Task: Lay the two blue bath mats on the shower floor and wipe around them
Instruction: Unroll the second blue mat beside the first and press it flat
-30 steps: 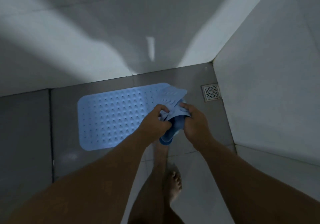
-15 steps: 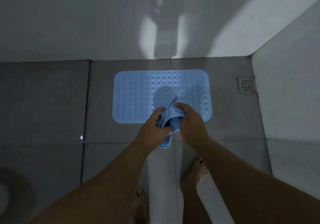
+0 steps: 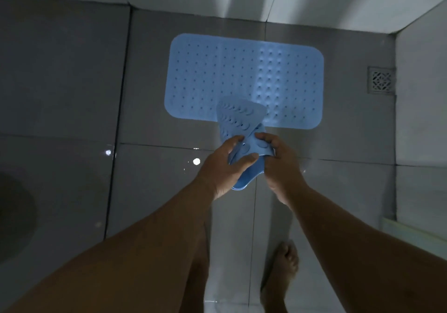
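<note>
One blue bath mat [image 3: 208, 77] lies flat on the grey shower floor near the back wall, its surface dotted with holes and bumps. A second blue mat [image 3: 238, 121] is folded and bunched, held in the air just in front of the flat mat's near edge. My left hand [image 3: 222, 167] grips its left side with the thumb across the front. My right hand [image 3: 278, 165] pinches its right side. Its upper flap stands up and overlaps the flat mat in view; its lower end hangs between my hands.
A square metal floor drain [image 3: 381, 79] sits at the right by the side wall. White tiled walls close the back and right. A dark round shape [image 3: 14, 213] lies at the left edge. My bare foot [image 3: 283, 271] stands on the wet, shiny floor tiles [image 3: 72, 94].
The view has swung so the flat mat sits square ahead and farther off. My hands keep hold of the folded mat, whose upper flap has spread wider.
</note>
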